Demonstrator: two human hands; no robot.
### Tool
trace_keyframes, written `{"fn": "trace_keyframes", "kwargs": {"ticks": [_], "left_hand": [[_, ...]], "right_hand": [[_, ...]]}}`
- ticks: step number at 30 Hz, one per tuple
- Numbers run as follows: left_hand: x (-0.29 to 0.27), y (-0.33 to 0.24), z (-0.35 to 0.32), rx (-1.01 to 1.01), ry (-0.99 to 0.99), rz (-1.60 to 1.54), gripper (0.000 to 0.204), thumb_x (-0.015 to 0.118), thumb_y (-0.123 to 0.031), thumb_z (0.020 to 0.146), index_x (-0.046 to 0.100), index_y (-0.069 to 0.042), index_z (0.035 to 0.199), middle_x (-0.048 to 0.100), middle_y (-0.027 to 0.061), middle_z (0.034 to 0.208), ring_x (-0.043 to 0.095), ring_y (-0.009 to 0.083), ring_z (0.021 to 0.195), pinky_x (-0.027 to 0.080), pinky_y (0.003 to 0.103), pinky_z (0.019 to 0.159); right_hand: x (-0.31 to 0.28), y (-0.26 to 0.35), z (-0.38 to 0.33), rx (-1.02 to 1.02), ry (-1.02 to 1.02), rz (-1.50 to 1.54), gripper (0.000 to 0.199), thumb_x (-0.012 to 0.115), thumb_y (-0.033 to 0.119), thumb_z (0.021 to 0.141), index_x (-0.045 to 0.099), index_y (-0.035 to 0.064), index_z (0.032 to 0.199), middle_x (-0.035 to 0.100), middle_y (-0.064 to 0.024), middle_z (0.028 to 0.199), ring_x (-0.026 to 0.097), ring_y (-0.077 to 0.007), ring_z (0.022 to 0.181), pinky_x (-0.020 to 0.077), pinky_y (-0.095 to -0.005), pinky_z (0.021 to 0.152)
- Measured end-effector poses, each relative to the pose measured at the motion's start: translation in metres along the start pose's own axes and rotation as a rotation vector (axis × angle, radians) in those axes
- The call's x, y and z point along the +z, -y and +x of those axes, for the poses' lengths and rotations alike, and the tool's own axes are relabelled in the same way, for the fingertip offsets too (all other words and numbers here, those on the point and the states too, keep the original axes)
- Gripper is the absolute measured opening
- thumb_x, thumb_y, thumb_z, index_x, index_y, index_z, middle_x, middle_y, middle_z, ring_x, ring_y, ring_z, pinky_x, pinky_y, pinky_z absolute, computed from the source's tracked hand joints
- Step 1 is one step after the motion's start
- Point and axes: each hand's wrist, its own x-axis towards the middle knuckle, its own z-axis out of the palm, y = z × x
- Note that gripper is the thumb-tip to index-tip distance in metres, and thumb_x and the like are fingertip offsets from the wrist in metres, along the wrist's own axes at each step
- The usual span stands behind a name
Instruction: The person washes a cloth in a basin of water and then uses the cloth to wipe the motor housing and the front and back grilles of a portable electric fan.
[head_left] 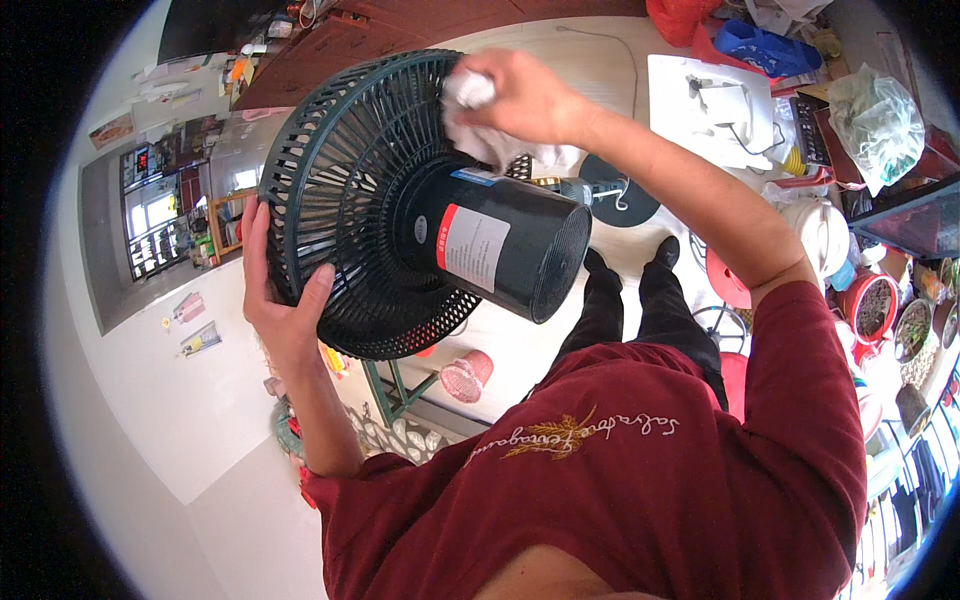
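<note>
In front of me is the dark green head of an electric fan (375,215), its slatted rear guard and cylindrical motor housing (545,245) turned toward me. A white and red label is stuck on the housing. My left hand (285,310) grips the guard's rim at the lower left, with the thumb on the near side and the fingers round the outer edge. At the guard's upper right, my right hand (520,95) is closed on a white cloth (485,140) pressed against the slats. Part of the cloth hangs down behind the housing.
A round dark base (620,190) stands on the floor beyond the fan. Below the guard are a pink basket (467,377) and a green metal frame (395,395). To the right are a white board (710,110), a plastic bag (880,125) and potted plants (872,305). A mirror (165,210) hangs at left.
</note>
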Motion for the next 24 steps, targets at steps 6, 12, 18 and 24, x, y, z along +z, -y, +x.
{"fn": "trace_keyframes", "kwargs": {"ticks": [6,12,18,24], "left_hand": [[-0.001,0.001,-0.006,0.019,0.011,-0.024,0.078,0.078,-0.017,0.068,0.047,0.002,0.137,0.038,0.0185,0.148,0.046,0.0275,0.128,0.039,0.038,0.106],[0.002,-0.002,-0.002,-0.058,-0.01,-0.068,0.079,0.078,-0.018,0.068,0.046,0.005,0.137,0.037,0.0194,0.147,0.047,0.0278,0.127,0.039,0.038,0.105],[0.002,0.007,0.002,0.01,0.01,-0.107,0.078,0.077,-0.016,0.068,0.046,0.005,0.136,0.036,0.0196,0.148,0.047,0.0285,0.128,0.04,0.038,0.106],[0.002,0.012,0.009,0.047,0.045,-0.089,0.077,0.077,-0.015,0.068,0.047,0.005,0.136,0.035,0.0197,0.149,0.046,0.0285,0.129,0.04,0.039,0.106]], "right_hand": [[0.002,0.071,0.04,-0.699,-0.464,0.396,0.032,0.078,0.017,0.07,0.067,0.0096,0.1,0.067,-0.0122,0.092,0.065,-0.0284,0.09,0.0514,-0.0371,0.082],[0.027,-0.047,-0.025,-0.607,-0.136,-0.006,0.038,0.079,0.007,0.068,0.065,0.0136,0.103,0.06,-0.0076,0.109,0.059,-0.0272,0.103,0.049,-0.0349,0.087],[-0.001,-0.117,-0.063,0.164,0.632,-0.363,0.042,0.075,0.005,0.061,0.071,0.01,0.103,0.069,-0.0151,0.096,0.065,-0.0313,0.096,0.0515,-0.0372,0.082],[0.0,-0.086,-0.036,0.352,0.302,-0.174,0.028,0.071,0.011,0.069,0.068,0.0012,0.094,0.07,-0.0159,0.085,0.068,-0.0247,0.078,0.0529,-0.0363,0.075]]}}
